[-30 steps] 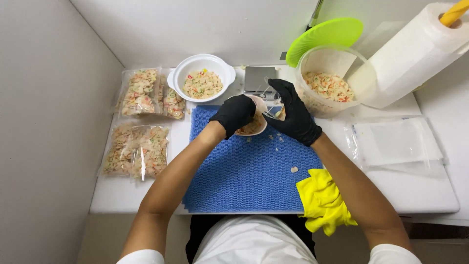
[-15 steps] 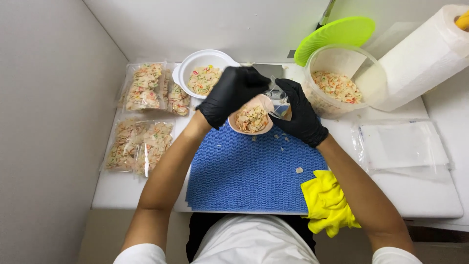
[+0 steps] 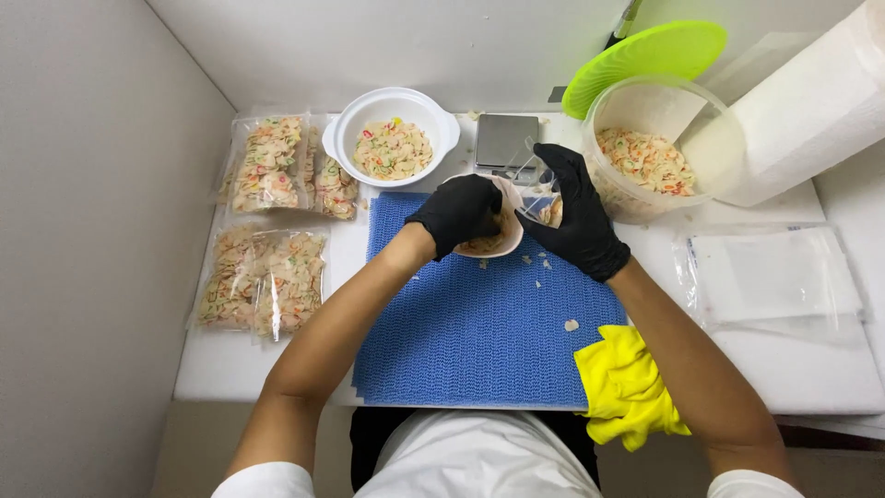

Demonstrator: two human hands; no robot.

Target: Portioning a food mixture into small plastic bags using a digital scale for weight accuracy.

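Now your black-gloved left hand [image 3: 458, 215] grips a small tan cup of mixed flakes [image 3: 493, 236], tilted over the blue woven mat [image 3: 479, 323]; just right, your gloved right hand [image 3: 573, 214] pinches a clear plastic bag [image 3: 539, 198] open, beside the cup.

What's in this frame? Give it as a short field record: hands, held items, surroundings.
left hand: black-gloved left hand tilts a small cup of colourful chips
right hand: black-gloved right hand holds a clear bag open beside the cup
work surface: blue mat with a few spilled chips
behind hands: small scale
bulk supply: clear tub, green lid leaning behind it
also: white bowl of chips; filled bags at left; empty bags at right; yellow cloth; paper towel roll
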